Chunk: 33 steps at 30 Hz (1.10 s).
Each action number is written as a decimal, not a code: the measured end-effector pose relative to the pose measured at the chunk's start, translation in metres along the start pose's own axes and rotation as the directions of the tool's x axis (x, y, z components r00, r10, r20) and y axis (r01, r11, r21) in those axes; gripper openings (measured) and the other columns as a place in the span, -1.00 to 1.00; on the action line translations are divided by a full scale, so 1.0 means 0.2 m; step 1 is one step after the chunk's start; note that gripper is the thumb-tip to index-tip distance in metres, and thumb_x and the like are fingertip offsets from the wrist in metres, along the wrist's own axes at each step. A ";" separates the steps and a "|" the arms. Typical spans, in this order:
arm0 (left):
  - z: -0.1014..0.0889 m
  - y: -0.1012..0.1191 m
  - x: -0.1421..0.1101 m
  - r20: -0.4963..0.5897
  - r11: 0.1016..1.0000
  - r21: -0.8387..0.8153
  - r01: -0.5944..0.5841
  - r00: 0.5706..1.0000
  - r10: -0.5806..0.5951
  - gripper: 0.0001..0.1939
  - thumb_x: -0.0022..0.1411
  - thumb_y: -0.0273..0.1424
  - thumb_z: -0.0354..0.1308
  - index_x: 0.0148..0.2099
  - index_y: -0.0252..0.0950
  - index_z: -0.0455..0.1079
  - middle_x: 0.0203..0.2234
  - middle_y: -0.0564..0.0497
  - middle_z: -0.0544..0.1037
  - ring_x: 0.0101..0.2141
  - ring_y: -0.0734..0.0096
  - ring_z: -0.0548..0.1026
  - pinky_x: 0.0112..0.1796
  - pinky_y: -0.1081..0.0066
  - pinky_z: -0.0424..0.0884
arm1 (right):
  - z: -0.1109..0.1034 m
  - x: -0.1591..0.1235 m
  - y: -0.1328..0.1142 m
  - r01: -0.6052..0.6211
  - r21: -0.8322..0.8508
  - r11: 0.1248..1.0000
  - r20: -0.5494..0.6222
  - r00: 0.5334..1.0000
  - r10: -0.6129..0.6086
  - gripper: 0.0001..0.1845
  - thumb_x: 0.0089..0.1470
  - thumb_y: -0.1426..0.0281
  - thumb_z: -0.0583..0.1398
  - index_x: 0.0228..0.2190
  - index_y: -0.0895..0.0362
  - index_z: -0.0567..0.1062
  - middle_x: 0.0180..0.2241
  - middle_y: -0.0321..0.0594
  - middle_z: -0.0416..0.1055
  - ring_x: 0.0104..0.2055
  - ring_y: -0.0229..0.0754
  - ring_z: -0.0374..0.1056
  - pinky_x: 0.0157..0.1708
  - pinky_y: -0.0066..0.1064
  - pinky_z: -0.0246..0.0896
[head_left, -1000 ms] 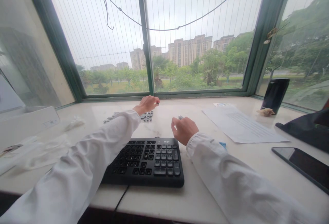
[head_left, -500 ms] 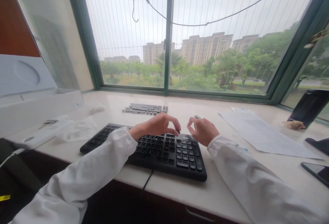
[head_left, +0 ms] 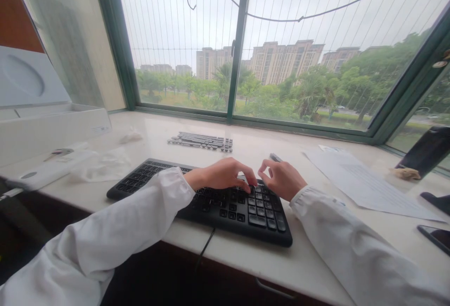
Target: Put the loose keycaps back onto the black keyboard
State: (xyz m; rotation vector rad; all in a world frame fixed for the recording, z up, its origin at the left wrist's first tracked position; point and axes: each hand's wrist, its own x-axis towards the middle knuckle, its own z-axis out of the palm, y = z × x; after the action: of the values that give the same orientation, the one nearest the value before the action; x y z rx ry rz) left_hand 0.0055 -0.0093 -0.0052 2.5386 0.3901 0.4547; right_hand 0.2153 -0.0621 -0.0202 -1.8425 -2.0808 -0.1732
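A: Far left of the tabletop (head_left: pixel 302 261)?
B: Open white box (head_left: pixel 52 132) with raised lid; crumpled clear plastic wrap (head_left: pixel 101 167) just to its right

A: Centre?
B: Black keyboard (head_left: pixel 197 198), near edge of the tabletop, cable hanging off the front. A loose set of dark keycaps (head_left: pixel 201 141) lies in rows beyond it, nearer the window, well apart from the hands

A: Left hand (head_left: pixel 222 175)?
B: Over the right part of the keyboard, fingers curled down, tips on the keys beside the number block. Grip pinched; what it pinches, cannot tell

A: Right hand (head_left: pixel 283 179)?
B: Just right of the left hand, fingertips almost meeting it above the number pad. Grip closed around a small dark tool (head_left: pixel 274 157), its end sticking out behind the knuckles

A: Right side?
B: Printed paper sheet (head_left: pixel 365 184), flat; a phone (head_left: pixel 438 236) at the near right edge
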 end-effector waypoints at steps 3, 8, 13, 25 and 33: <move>0.01 -0.02 0.00 -0.020 0.999 0.006 -0.041 0.999 0.041 -0.84 0.12 -0.34 0.28 -0.20 -0.19 0.54 -0.30 0.13 0.61 -0.35 0.55 0.48 -0.20 0.56 0.28 | 0.00 0.00 0.00 0.001 0.020 1.000 0.001 1.000 -0.001 -0.85 0.06 0.30 0.13 -0.37 0.07 0.49 -0.62 -0.34 0.35 -0.54 -0.26 0.23 -0.49 -0.44 -0.06; 0.01 -0.03 0.01 -0.044 0.999 -0.013 -0.038 0.998 0.037 -0.85 0.12 -0.33 0.29 -0.22 -0.23 0.53 -0.32 0.11 0.60 -0.34 0.53 0.49 -0.21 0.54 0.29 | 0.00 -0.01 0.00 0.015 0.032 0.999 -0.012 1.000 -0.014 -0.86 0.05 0.31 0.14 -0.39 0.06 0.49 -0.64 -0.36 0.34 -0.55 -0.26 0.22 -0.49 -0.45 -0.06; 0.03 -0.05 0.01 -0.045 0.998 -0.053 -0.036 0.998 0.034 -0.84 0.11 -0.34 0.29 -0.22 -0.23 0.53 -0.33 0.10 0.60 -0.33 0.53 0.48 -0.22 0.54 0.29 | 0.00 -0.01 -0.01 0.009 0.031 0.999 -0.007 1.000 -0.009 -0.86 0.05 0.31 0.15 -0.39 0.06 0.49 -0.63 -0.35 0.33 -0.55 -0.27 0.21 -0.49 -0.45 -0.06; 0.05 -0.07 0.02 -0.047 0.984 -0.171 0.047 0.997 -0.056 -0.81 0.08 -0.34 0.31 -0.21 -0.23 0.56 -0.42 0.10 0.58 -0.37 0.52 0.49 -0.27 0.53 0.29 | 0.00 -0.01 -0.01 0.007 0.038 0.999 -0.004 1.000 -0.007 -0.86 0.05 0.30 0.15 -0.39 0.06 0.50 -0.62 -0.34 0.34 -0.54 -0.27 0.22 -0.48 -0.45 -0.05; 0.06 -0.06 0.02 -0.085 0.987 -0.159 0.037 0.995 -0.051 -0.82 0.06 -0.35 0.33 -0.23 -0.23 0.58 -0.39 0.07 0.61 -0.34 0.45 0.52 -0.24 0.50 0.32 | 0.00 0.00 -0.01 0.012 0.033 0.999 0.000 1.000 -0.012 -0.86 0.04 0.30 0.15 -0.39 0.05 0.50 -0.61 -0.34 0.34 -0.53 -0.27 0.23 -0.48 -0.45 -0.05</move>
State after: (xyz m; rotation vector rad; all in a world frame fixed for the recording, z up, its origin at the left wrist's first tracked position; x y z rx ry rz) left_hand 0.0116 -0.0028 -0.0201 2.3590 0.4250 0.5611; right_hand 0.2142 -0.0632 -0.0194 -1.8116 -2.0824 -0.1405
